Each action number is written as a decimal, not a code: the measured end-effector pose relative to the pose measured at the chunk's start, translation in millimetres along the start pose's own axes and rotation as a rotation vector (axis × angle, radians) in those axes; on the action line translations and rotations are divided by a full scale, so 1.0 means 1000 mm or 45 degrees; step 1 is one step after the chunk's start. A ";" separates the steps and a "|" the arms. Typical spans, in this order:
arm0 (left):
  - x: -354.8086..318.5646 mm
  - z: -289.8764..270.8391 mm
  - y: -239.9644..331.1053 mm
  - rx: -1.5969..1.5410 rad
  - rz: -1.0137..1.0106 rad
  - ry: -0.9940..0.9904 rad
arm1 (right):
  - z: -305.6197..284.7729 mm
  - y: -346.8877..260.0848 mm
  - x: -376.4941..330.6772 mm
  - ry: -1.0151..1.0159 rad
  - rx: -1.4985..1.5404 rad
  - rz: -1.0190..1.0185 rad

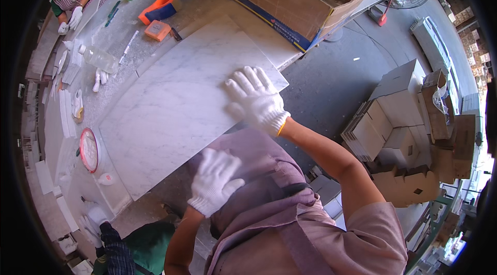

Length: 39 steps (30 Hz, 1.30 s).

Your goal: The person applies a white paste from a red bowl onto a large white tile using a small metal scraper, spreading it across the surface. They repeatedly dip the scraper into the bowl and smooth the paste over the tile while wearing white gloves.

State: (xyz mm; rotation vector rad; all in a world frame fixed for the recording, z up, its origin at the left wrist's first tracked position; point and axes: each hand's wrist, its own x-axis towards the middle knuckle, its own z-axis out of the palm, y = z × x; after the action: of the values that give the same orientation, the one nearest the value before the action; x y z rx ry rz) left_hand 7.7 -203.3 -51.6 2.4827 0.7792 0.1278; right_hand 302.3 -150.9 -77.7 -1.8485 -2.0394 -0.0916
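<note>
A large white marble slab (181, 88) with grey veins lies on the worktable, its near edge toward my body. My right hand (257, 98), in a white knit glove with a yellow cuff edge, rests flat on the slab near its right corner, fingers spread. In a matching glove, my left hand (213, 182) hovers just off the slab's near edge, in front of my apron. It holds nothing; its thumb stands away from the slightly blurred fingers.
On the table are an orange tape roll (158, 6), an orange block (157, 30), a marker (129, 47), a clear bottle (98, 59) and a red-rimmed bowl (89, 150). A cardboard box (274, 3) stands beyond the slab. Co-workers are at upper left and lower left; cartons (396, 106) stand right.
</note>
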 end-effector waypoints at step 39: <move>0.065 0.014 0.000 -0.094 0.413 0.482 | 0.046 0.002 -0.153 -0.479 1.372 0.535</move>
State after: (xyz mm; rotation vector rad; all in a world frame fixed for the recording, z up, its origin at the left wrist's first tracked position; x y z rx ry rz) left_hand 64.8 -173.3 -68.2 2.5260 0.4950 0.7456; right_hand 302.6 -280.8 -169.9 -1.5203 -1.3266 1.2717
